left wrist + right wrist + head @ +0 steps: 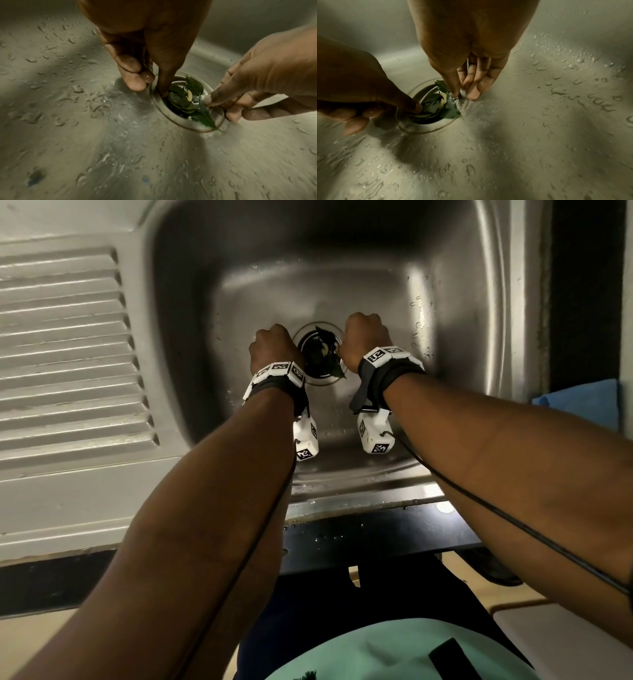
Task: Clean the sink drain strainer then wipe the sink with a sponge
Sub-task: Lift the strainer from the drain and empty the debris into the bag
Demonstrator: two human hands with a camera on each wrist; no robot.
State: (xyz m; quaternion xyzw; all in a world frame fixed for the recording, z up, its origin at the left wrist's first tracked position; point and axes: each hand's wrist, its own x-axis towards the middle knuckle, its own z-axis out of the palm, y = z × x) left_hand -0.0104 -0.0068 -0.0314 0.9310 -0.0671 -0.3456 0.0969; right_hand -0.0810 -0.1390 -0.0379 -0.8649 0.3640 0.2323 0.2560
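The drain strainer (322, 379) sits in the bottom of the steel sink (376, 285), filled with green leaves (180, 100) and pale scraps. My left hand (150, 88) pinches its left rim, one finger inside the basket and the curled fingers outside on the wet floor. My right hand (462, 93) pinches the right rim with thumb and fingertips. In the head view, the left hand (272, 344) and right hand (364, 337) flank the strainer, knuckles up. One long leaf (206, 119) hangs over the near rim. The strainer's underside is hidden.
Water droplets cover the sink floor (539, 121). A ribbed steel drainboard (68, 354) lies to the left of the basin. A blue cloth or sponge (579, 402) rests on the counter at the right, past the sink's rim. The wet front edge (359, 501) is near my body.
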